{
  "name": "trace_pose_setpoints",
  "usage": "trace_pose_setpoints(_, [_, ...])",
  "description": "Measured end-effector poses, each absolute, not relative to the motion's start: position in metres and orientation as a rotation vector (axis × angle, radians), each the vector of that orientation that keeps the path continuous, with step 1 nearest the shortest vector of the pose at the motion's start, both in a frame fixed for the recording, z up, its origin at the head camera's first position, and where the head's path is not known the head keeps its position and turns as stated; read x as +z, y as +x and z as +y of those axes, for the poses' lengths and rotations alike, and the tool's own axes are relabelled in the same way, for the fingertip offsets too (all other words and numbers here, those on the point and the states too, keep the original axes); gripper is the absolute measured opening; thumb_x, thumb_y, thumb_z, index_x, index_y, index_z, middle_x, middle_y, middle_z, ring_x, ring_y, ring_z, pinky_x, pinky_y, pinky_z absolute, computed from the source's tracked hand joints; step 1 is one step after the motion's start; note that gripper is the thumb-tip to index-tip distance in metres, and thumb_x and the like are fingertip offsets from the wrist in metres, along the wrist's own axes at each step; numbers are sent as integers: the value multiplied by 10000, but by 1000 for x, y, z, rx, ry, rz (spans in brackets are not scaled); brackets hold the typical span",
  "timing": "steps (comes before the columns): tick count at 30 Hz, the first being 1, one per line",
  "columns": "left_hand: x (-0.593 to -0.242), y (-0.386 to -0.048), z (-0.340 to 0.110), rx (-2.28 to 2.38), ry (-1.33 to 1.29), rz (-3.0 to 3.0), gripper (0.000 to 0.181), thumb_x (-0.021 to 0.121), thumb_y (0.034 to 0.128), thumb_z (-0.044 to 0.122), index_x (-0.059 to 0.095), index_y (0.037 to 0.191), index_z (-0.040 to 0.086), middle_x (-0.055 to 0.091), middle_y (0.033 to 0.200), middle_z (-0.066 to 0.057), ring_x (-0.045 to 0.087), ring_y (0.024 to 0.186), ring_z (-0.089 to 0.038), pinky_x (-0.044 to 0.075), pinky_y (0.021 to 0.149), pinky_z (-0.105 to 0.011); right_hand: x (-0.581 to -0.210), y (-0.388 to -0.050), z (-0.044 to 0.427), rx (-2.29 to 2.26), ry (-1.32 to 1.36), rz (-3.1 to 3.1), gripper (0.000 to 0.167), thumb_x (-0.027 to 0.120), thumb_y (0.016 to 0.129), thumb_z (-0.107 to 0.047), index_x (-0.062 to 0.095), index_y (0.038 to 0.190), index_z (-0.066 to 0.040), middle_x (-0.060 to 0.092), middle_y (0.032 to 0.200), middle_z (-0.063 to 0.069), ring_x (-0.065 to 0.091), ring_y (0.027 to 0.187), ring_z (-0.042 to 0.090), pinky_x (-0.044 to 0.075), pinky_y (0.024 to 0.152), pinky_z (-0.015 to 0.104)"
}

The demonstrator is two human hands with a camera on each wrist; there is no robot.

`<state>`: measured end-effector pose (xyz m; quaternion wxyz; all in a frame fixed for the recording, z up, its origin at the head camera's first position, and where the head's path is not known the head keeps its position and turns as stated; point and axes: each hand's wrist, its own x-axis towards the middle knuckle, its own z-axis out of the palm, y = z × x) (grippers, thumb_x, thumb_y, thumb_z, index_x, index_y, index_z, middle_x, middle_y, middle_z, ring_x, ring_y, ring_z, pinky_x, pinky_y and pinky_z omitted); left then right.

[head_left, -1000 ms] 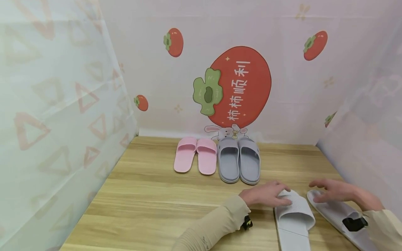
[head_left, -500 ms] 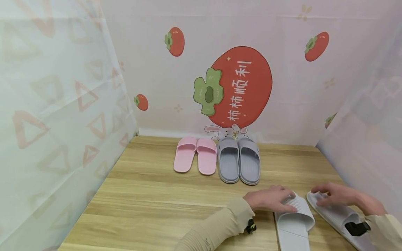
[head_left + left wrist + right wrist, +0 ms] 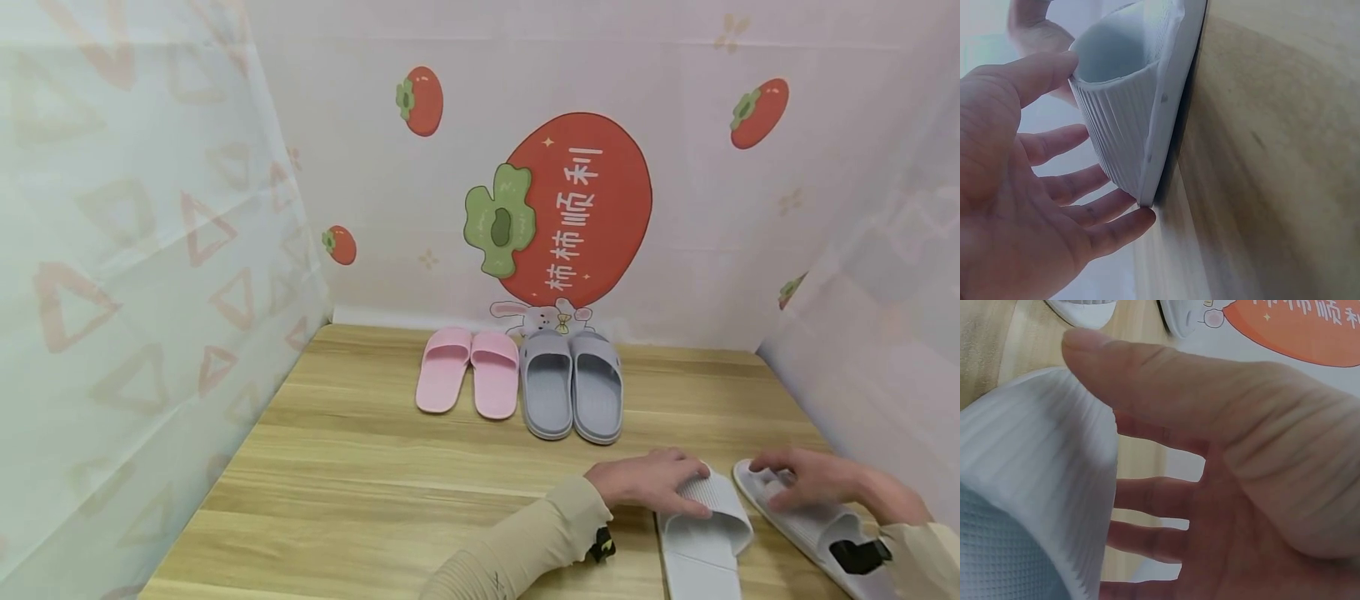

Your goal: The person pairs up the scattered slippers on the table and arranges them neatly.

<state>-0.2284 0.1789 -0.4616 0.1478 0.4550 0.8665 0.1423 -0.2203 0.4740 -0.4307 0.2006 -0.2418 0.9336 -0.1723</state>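
Observation:
Two pale grey-white slide slippers lie on the wooden table at the right in the head view. My left hand is over the strap of the left slipper. In the left wrist view its thumb touches the edge of the ribbed strap, and its spread fingers reach along the toe. My right hand is over the front of the right slipper, which lies at a slant. In the right wrist view the thumb lies along the strap's top, with the other fingers extended, partly hidden behind it.
Pink slippers and darker grey slippers stand in pairs side by side by the back wall. Patterned cloth walls bound the table at left and right.
My left hand has moved slightly right and nearer onto the left slipper's strap. My right hand has shifted a little right and nearer. The slippers keep nearly the same places.

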Motion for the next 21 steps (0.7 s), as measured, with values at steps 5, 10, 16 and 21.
trace_pose_setpoints(5, [-462, -228, 180, 412, 1299, 2489, 568, 559, 941, 530, 404, 1452, 334, 384, 1490, 159, 353, 1364, 21, 296, 1075, -122, -430, -218, 471, -450, -570, 2592, 519, 763, 832, -296, 607, 1222, 10, 611, 1230, 252, 494, 1044, -70, 421, 763, 206])
trace_pose_setpoints(10, [-461, -229, 181, 396, 1311, 2482, 597, 578, 933, 526, 386, 1465, 334, 396, 1477, 159, 359, 1347, 33, 306, 1053, -115, -426, -214, 465, -463, -534, 2567, 529, 763, 826, -293, 602, 1230, 9, 587, 1256, 282, 504, 1094, 11, 427, 800, 262])
trace_pose_setpoints(16, [-457, -229, 182, 359, 1330, 2492, 635, 616, 914, 519, 383, 1471, 321, 448, 1418, 182, 416, 1261, 62, 315, 993, -75, -432, -214, 467, -402, -476, 2592, 534, 770, 812, -298, 602, 1239, -24, 554, 1303, 290, 534, 1143, 274, 447, 863, 458])
trace_pose_setpoints(21, [-456, -229, 183, 350, 1367, 2487, 625, 623, 917, 499, 407, 1466, 291, 478, 1401, 198, 429, 1230, 83, 307, 986, -45, -433, -210, 467, -409, -448, 2601, 540, 773, 810, -291, 590, 1232, -8, 530, 1297, 334, 514, 1147, 454, 446, 858, 562])
